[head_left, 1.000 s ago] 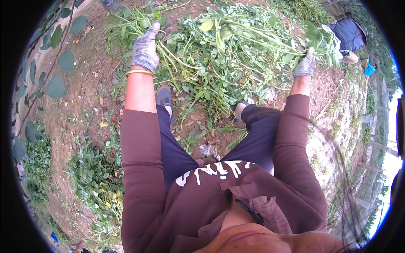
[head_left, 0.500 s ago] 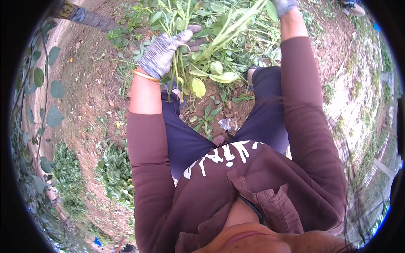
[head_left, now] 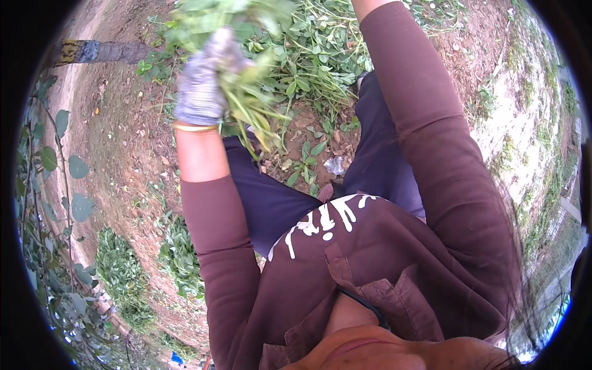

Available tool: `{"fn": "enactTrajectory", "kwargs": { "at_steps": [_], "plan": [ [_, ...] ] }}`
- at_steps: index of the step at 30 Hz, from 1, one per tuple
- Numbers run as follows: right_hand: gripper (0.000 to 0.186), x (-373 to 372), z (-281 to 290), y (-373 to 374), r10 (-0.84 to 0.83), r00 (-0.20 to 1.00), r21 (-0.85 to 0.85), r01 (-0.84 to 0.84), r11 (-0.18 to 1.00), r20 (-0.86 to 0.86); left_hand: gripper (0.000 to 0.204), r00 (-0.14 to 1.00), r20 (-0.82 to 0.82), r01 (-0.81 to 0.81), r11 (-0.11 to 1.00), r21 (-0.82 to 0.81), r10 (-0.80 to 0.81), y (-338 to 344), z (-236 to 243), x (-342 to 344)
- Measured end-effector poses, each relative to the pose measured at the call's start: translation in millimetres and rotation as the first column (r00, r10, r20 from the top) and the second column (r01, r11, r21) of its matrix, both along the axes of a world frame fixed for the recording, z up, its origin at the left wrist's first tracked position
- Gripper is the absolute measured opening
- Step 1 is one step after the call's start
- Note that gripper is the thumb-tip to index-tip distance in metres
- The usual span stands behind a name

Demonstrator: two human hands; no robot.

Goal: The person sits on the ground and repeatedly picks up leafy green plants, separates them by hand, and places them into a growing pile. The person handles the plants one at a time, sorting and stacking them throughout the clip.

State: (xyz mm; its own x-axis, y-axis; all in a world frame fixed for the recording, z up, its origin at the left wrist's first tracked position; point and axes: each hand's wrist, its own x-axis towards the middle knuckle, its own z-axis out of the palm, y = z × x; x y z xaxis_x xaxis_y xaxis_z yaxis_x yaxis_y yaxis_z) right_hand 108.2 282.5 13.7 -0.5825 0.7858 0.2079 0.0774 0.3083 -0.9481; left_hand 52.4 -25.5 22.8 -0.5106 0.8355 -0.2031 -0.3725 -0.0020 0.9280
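Note:
My left hand (head_left: 206, 86), in a grey knitted glove with a yellow bangle at the wrist, is closed around a bunch of green leafy stems (head_left: 250, 114). Motion blurs both the bunch and the fingers. The stem ends point down toward my left knee, while the leaves spread beyond the knuckles. My right forearm (head_left: 410, 68), in a brown sleeve, reaches past the top edge, so that hand is out of sight. Between the two arms, a heap of cut leafy plants (head_left: 320, 55) lies on the soil just beyond my feet.
A trunk or post (head_left: 102, 52) with patterned wrapping juts in at upper left. Crumpled clear plastic (head_left: 334, 164) and a small plant (head_left: 306, 161) lie between my legs. Vines (head_left: 80, 206) hang at far left, near piled greens (head_left: 123, 271) and another green pile (head_left: 180, 254).
The left hand has swung left, its extended fingers now wrapped round the stems. My right hand has gone out beyond the top edge, and the long stems near it no longer show.

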Motion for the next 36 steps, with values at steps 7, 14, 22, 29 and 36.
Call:
{"fn": "enactTrajectory", "kwargs": {
  "at_steps": [7, 14, 22, 29, 36],
  "plan": [
    [0.047, 24.9, -78.1, 3.0, 0.453, 0.729, -0.093, -0.478, 0.874, 0.514, 0.035, 0.715, 0.162, -0.687, 0.727, -0.021, 0.68, -18.6, 17.1, -59.3],
    [0.042, 79.9, -226.7, -86.0, 0.174, -0.067, -0.182, -0.552, 0.814, 0.982, 0.032, 0.527, 0.24, -0.842, 0.54, 0.014, 0.815, -43.6, 19.3, -88.2],
    [0.032, 93.0, -250.5, -140.0, 0.275, -0.01, -0.187, -0.756, 0.627, 0.961, 0.028, 0.486, 0.276, -0.871, 0.485, 0.078, 0.829, -60.1, 17.2, -97.9],
    [0.035, 72.8, -128.6, -57.3, 0.082, 0.155, 0.121, -0.939, 0.322, 0.984, 0.027, 0.532, 0.409, -0.817, 0.576, 0.019, 0.742, -36.2, 16.2, -91.5],
    [0.037, 78.1, 7.9, -53.5, 0.422, 0.902, -0.423, -0.35, 0.836, 0.086, 0.03, 0.568, 0.48, -0.782, 0.62, 0.063, 0.668, -53.1, -7.8, -109.2]
  ]
}}
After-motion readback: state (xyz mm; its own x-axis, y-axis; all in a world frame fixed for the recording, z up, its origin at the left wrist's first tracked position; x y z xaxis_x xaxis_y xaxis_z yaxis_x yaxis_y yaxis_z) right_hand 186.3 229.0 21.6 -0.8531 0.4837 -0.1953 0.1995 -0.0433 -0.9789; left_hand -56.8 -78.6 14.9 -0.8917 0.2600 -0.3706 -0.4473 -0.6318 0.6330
